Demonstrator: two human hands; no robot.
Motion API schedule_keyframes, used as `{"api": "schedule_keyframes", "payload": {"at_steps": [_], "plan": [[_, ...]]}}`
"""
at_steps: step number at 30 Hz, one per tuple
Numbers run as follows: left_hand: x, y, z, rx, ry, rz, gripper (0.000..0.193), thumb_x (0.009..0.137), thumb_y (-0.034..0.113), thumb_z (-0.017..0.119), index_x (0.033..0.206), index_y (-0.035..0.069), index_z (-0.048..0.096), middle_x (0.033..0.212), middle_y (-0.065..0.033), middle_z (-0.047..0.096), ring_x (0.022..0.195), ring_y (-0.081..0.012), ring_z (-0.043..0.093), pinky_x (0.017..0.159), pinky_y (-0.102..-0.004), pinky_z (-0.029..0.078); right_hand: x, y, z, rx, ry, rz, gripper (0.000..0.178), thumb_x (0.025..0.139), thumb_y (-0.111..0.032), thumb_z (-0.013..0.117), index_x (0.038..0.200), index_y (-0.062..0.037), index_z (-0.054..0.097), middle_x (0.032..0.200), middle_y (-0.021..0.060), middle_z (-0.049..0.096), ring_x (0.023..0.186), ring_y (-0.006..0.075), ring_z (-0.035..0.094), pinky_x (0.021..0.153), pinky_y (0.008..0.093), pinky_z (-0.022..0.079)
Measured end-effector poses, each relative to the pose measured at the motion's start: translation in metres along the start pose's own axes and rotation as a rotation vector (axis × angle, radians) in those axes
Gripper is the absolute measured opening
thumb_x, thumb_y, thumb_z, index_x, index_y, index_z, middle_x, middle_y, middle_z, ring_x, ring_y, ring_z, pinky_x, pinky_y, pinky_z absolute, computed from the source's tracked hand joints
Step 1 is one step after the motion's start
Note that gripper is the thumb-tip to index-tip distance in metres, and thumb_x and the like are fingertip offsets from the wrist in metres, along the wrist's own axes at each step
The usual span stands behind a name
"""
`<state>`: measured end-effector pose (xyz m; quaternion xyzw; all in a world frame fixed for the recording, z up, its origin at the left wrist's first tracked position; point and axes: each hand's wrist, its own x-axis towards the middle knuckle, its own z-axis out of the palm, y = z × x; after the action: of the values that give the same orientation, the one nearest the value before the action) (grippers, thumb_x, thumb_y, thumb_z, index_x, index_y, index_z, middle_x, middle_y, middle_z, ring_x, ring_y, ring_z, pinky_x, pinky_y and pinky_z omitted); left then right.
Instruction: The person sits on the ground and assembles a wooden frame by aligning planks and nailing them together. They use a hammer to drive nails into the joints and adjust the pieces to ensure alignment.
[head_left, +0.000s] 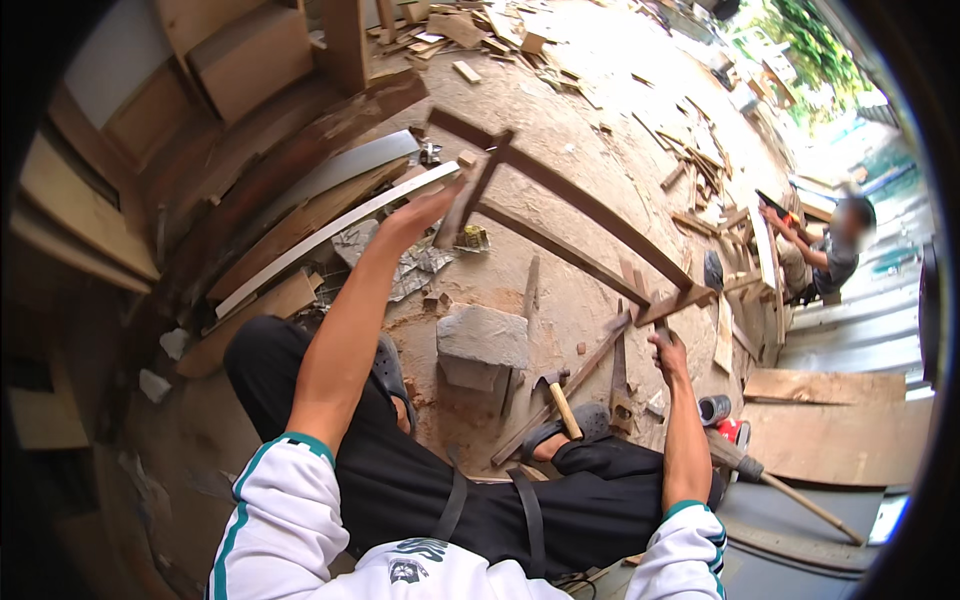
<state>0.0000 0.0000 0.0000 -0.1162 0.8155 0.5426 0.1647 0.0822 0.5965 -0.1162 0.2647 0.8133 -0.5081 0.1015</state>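
Observation:
A dark brown wooden frame (580,195) is held up in front of me, with two long rails joined by a crosspiece near each end. My left hand (428,210) is at its left crosspiece; its fingertips are partly blurred. Low on the right end, my right hand (668,355) has its fingers wrapped round the frame. Below the frame stands a grey concrete block (482,335). A hammer (562,400) with a pale wooden handle lies by my right foot, its handle against the grey clog (590,422).
Long boards (330,235) lie to the left beside wooden furniture (250,65). Wood scraps (480,25) litter the far floor. At the right another person (825,255) handles wood. A metal can (714,408) and a thick-headed wooden stick (755,470) are near my right arm.

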Motion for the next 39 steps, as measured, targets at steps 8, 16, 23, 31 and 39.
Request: {"api": "schedule_keyframes", "payload": {"at_steps": [8,16,23,31,39], "plan": [[0.05,-0.118,0.036,-0.448,-0.069,-0.299,0.051,0.097,0.051,0.036,0.123,0.011,0.053,0.102,-0.0068,0.059,0.079,-0.0168,0.06,0.061,-0.0358,0.05,0.02,0.024,0.072,-0.065,0.143,-0.171,0.047,0.092,-0.023,0.066,0.13,-0.0001,0.051,0.085,0.0093,0.063,0.051,0.014,0.058,0.042,0.0284,0.048],[0.065,-0.139,0.039,-0.289,0.036,-0.321,0.048,0.096,0.046,0.037,0.119,0.007,0.052,0.1,-0.0064,0.055,0.073,-0.0151,0.053,0.056,-0.032,0.043,0.03,0.002,0.085,-0.165,0.109,-0.044,0.058,0.089,-0.022,0.066,0.137,0.0045,0.049,0.087,0.0146,0.067,0.053,0.0169,0.062,0.046,0.0315,0.049],[0.078,-0.155,0.043,-0.628,0.235,0.091,0.081,0.096,0.068,0.029,0.151,0.009,0.037,0.123,-0.0111,0.062,0.089,-0.0181,0.059,0.075,-0.0334,0.046,0.059,0.025,0.083,-0.041,0.155,-0.37,0.057,0.095,-0.037,0.062,0.138,-0.0019,0.051,0.124,0.0161,0.062,0.102,0.0239,0.063,0.088,0.0334,0.049],[0.063,-0.143,-0.011,-0.951,-0.383,-0.317,0.12,0.073,0.094,0.034,0.154,0.006,0.022,0.156,-0.015,0.031,0.143,-0.0362,0.027,0.113,-0.0624,0.017,0.036,0.004,0.032,1.355,-0.223,0.174,0.116,0.077,-0.089,0.038,0.157,-0.012,0.006,0.16,0.0119,0.023,0.144,0.0338,0.028,0.114,0.06,0.022],[0.067,-0.195,0.035,-0.884,0.159,-0.309,0.099,0.082,0.073,0.057,0.152,0.011,0.026,0.153,-0.0154,0.033,0.137,-0.035,0.033,0.107,-0.0559,0.029,0.042,0.047,0.056,0.495,-0.027,0.373,0.083,0.088,-0.065,0.057,0.14,-0.0025,0.042,0.141,0.0195,0.047,0.133,0.0312,0.044,0.104,0.05,0.041]]}}
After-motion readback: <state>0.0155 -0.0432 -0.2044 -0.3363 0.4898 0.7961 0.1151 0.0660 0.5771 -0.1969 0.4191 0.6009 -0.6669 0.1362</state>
